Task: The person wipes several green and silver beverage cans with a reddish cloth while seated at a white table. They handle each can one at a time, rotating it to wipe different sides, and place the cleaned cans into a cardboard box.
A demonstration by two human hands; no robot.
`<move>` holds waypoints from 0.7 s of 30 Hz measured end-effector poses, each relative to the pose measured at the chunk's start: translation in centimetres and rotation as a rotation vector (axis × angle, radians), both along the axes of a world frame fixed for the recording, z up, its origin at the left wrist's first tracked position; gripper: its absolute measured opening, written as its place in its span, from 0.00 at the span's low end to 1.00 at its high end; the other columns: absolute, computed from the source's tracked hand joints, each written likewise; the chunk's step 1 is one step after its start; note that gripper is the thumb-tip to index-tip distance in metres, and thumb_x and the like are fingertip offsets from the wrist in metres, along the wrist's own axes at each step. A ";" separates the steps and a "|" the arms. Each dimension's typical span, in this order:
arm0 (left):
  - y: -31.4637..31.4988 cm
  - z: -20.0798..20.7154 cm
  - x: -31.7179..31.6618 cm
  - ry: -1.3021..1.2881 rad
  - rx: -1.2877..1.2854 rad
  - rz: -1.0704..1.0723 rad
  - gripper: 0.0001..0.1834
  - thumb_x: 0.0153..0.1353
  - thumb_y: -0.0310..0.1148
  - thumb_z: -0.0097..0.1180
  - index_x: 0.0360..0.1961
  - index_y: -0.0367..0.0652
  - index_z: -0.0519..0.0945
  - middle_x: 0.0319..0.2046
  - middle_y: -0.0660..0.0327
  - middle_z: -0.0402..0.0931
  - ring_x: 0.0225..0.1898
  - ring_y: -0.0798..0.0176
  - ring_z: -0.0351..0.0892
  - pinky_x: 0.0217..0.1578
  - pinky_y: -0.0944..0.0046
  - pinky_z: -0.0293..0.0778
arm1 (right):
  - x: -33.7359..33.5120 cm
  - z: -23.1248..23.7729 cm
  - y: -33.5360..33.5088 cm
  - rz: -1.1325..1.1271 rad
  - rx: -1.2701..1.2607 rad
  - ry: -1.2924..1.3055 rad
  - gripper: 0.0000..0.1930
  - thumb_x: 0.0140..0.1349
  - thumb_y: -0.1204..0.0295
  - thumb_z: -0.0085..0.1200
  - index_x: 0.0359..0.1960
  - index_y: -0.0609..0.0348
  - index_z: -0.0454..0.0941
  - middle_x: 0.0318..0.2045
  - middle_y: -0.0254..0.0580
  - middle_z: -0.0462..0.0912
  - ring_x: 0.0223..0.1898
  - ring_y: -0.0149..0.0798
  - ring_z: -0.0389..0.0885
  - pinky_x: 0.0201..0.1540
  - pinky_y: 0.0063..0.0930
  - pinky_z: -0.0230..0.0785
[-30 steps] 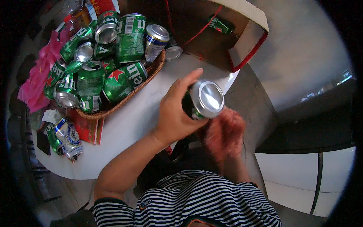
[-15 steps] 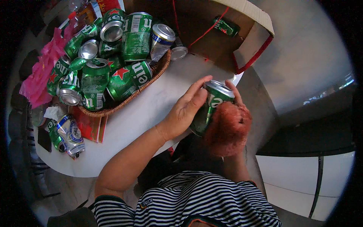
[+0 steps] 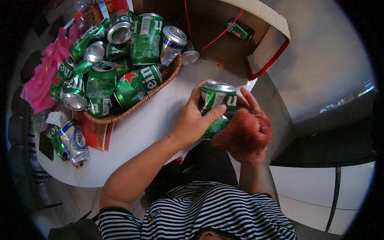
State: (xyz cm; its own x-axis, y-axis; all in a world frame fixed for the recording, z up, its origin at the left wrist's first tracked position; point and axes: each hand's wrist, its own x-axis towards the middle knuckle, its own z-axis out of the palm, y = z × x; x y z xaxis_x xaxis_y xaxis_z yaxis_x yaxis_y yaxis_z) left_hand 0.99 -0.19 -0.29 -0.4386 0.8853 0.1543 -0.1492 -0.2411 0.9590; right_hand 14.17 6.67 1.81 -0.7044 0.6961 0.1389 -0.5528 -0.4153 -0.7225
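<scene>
My left hand (image 3: 191,121) is wrapped round a green drink can (image 3: 216,101), its thumb lying across the front. The can stands nearly upright over the near table edge, its silver top up. My right hand (image 3: 249,130) is close against the can's right side, reddish and smeared by motion. One or two of its fingers point upward, while the others are blurred; I cannot make out whether it holds anything. Left of my hands, a wicker basket (image 3: 171,80) is heaped with green cans (image 3: 146,40) and a silver-blue can (image 3: 173,42).
A cardboard box (image 3: 280,24) with red edging and red cord stands open at the back, a green can (image 3: 240,30) inside. A crushed silver-blue can (image 3: 75,141), a red packet (image 3: 95,134) and a pink plastic bag (image 3: 46,82) lie left on the white table (image 3: 132,140).
The can has turned, so another side of its label faces me, and it sits a little further left. My left thumb now crosses its front. My right hand has shifted slightly right.
</scene>
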 end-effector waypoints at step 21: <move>-0.1 0.5 -0.1 0.067 -0.060 -0.112 0.37 0.57 0.42 0.58 0.63 0.41 0.55 0.54 0.53 0.63 0.55 0.57 0.64 0.55 0.62 0.61 | 0.4 -1.1 0.8 0.065 -0.159 0.147 0.30 0.60 0.68 0.49 0.62 0.64 0.54 0.55 0.48 0.68 0.52 0.41 0.72 0.53 0.34 0.69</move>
